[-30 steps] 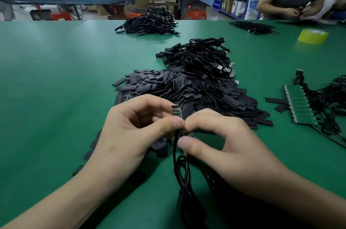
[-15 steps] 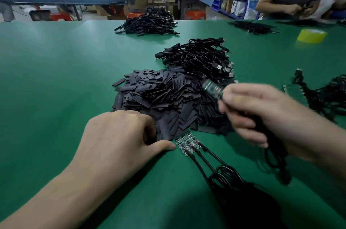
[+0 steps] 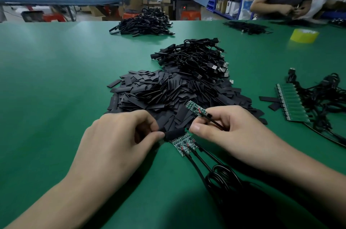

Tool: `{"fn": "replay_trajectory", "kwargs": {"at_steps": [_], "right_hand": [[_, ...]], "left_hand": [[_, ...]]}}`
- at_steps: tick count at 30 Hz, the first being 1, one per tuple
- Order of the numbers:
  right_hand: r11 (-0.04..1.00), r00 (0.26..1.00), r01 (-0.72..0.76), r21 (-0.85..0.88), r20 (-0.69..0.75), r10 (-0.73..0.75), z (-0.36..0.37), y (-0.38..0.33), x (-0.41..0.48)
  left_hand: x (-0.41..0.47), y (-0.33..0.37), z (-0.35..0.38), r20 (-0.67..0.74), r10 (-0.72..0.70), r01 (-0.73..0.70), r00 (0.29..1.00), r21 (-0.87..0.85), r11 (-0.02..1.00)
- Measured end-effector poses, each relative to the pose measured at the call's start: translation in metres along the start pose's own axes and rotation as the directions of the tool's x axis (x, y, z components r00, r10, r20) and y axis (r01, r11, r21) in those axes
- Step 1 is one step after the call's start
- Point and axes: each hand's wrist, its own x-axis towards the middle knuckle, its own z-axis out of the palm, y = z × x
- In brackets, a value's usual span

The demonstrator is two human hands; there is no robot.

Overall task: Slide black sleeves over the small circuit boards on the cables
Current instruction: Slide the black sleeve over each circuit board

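Pinching a freshly picked flat black sleeve (image 3: pixel 174 133), your left hand (image 3: pixel 116 140) sits 7 o'clock of the bare green circuit board (image 3: pixel 195 108) on the thin black cable (image 3: pixel 215 123) your right hand (image 3: pixel 230 131) now pinches, so slide next.

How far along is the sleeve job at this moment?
Done: unclear; the cable heap behind may be finished. In hand: the left hand pinches a black sleeve, the right hand holds a cable whose circuit board is bare. Left: bare boards lying by the hands, plus the board strip at right.

The left hand (image 3: pixel 119 140) pinches a black sleeve (image 3: pixel 174 133); the right hand (image 3: pixel 230 133) holds a cabled circuit board (image 3: pixel 195 108).
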Motion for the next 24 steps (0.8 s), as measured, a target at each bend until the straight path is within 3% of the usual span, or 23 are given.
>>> {"fn": "replay_trajectory", "kwargs": {"at_steps": [2, 4, 7, 10, 13, 18, 22, 24], "right_hand": [[1.0, 1.0, 0.016, 0.007, -0.006, -0.016, 0.001, 0.001, -0.001], [0.999, 1.0, 0.025, 0.037, -0.017, -0.024, 0.002, 0.001, -0.001], [0.997, 0.999, 0.033, 0.076, -0.012, -0.032, 0.004, 0.0, -0.001], [0.993, 0.999, 0.052, 0.101, 0.0, -0.052, 0.006, -0.001, -0.002], [0.991, 0.998, 0.058, 0.119, -0.013, -0.057, 0.007, -0.001, -0.003], [0.988, 1.0, 0.025, 0.153, 0.007, -0.027, 0.009, -0.001, -0.002], [0.985, 0.999, 0.03, 0.169, 0.025, -0.035, 0.004, 0.0, -0.001], [0.966, 1.0, -0.023, 0.256, 0.002, 0.023, 0.0, 0.002, 0.0]], "left_hand": [[0.001, -0.003, 0.0, -0.071, 0.053, -0.056, 0.996, -0.047, 0.997], [0.002, -0.001, 0.001, -0.116, 0.103, -0.125, 0.988, -0.2, 0.972], [-0.003, 0.008, 0.005, -0.095, 0.094, -0.129, 0.991, -0.497, 0.858], [-0.006, 0.012, 0.014, -0.069, 0.094, -0.117, 0.993, -0.612, 0.782], [-0.006, 0.012, 0.017, -0.116, 0.127, -0.17, 0.985, -0.552, 0.816], [-0.006, 0.009, 0.015, -0.188, 0.308, -0.349, 0.932, -0.246, 0.904], [-0.004, 0.007, 0.014, -0.207, 0.284, -0.334, 0.936, -0.271, 0.903], [-0.002, 0.005, 0.012, -0.221, 0.249, -0.308, 0.943, -0.295, 0.904]]}}
